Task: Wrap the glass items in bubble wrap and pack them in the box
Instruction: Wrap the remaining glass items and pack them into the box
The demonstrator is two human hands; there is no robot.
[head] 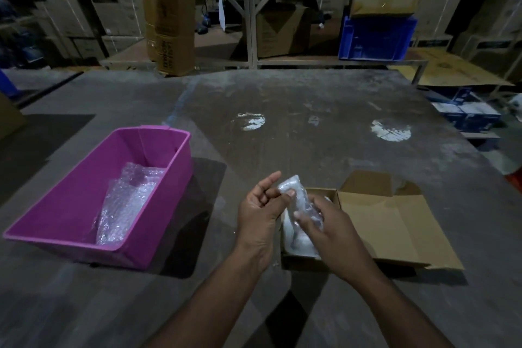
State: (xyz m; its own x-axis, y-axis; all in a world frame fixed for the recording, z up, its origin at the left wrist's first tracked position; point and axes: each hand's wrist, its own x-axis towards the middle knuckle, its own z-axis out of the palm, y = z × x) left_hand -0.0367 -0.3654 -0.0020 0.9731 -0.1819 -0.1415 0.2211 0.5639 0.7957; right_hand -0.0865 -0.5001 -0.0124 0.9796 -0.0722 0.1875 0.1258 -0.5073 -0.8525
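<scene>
Left hand and right hand at lower centre of the frame, both curled round a small clear glass item swathed in translucent bubble wrap, left thumb pinching its upper part, right fingers gripping its lower part, held just above the open end of a small brown cardboard box with flaps spread to the right. Left of centre, well apart from the box, a magenta rectangular plastic tub holding loose crumpled bubble wrap sheet, both on the grey scuffed bench.
</scene>
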